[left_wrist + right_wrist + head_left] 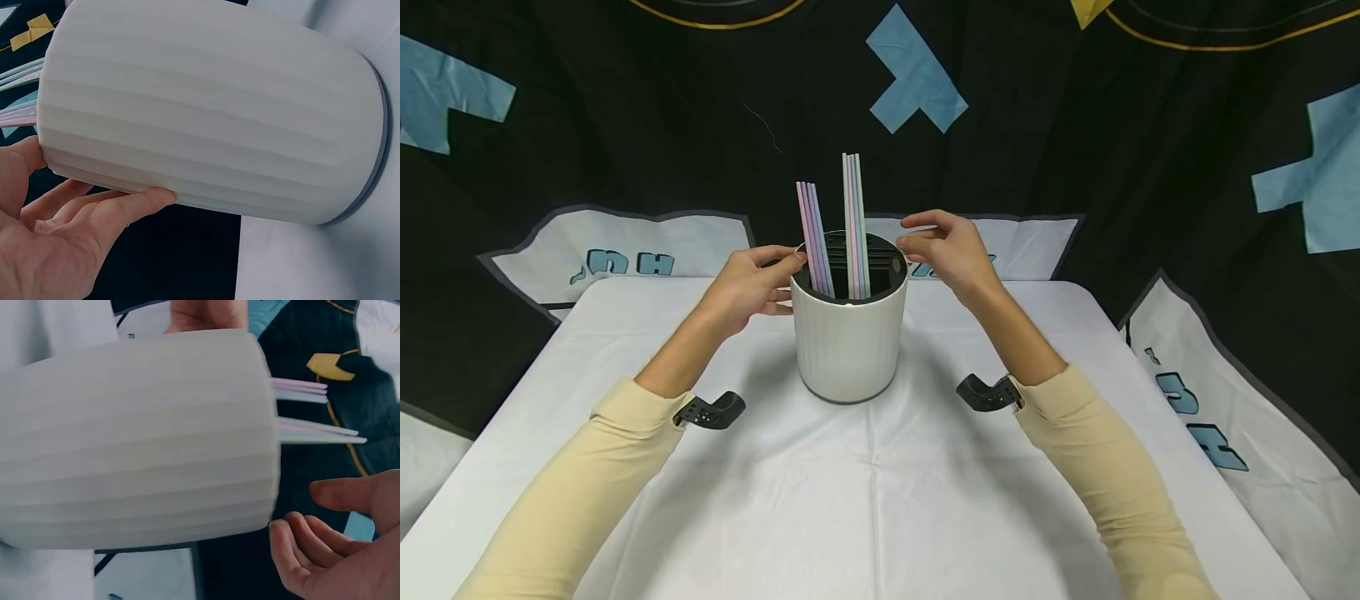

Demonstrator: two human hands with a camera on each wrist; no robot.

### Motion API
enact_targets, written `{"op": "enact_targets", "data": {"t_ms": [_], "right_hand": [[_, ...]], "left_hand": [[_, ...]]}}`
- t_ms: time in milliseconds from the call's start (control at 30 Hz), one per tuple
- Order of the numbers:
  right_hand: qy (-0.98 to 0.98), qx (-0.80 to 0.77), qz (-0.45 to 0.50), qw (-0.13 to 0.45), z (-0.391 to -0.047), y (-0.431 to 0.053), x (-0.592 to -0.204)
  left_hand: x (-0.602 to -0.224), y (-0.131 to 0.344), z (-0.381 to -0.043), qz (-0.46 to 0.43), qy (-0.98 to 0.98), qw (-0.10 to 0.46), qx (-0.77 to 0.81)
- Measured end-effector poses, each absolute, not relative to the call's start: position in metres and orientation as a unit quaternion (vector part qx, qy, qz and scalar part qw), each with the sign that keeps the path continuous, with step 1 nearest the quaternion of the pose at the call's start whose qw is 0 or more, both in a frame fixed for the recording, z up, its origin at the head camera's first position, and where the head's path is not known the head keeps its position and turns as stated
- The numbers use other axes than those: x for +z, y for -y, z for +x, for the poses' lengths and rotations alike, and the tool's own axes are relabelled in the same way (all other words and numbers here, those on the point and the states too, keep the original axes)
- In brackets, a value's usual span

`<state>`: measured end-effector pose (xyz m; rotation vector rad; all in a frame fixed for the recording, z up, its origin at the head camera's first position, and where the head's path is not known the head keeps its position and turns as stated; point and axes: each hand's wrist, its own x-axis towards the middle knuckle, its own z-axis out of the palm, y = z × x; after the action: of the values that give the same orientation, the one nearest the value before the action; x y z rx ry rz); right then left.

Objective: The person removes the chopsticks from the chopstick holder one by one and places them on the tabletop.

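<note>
At centre frame, we've got a ribbed white cylindrical container (848, 354) holding slim pastel sticks (856, 225); left hand (748, 287) spread against it, right hand (951, 250) alongside, thumb and fingers parted.

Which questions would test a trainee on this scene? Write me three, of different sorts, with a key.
1. Short answer: what does the pot stand on?
2. Multiple choice: where are the sticks?
A. Under the pot
B. Inside the pot
C. Beside the pot
3. True or false: the left hand touches the pot.

Key
1. A white cloth
2. B
3. True
</note>
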<state>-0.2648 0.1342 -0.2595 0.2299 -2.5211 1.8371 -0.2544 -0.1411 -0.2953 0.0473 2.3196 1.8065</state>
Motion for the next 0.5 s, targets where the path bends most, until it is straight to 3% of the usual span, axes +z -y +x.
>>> {"op": "enact_targets", "data": {"t_ms": [500], "right_hand": [[0.803, 0.582, 0.119, -0.046, -0.267, -0.110, -0.254]], "left_hand": [[-0.298, 0.141, -0.253, 0.011, -0.790, 0.090, 0.606]]}}
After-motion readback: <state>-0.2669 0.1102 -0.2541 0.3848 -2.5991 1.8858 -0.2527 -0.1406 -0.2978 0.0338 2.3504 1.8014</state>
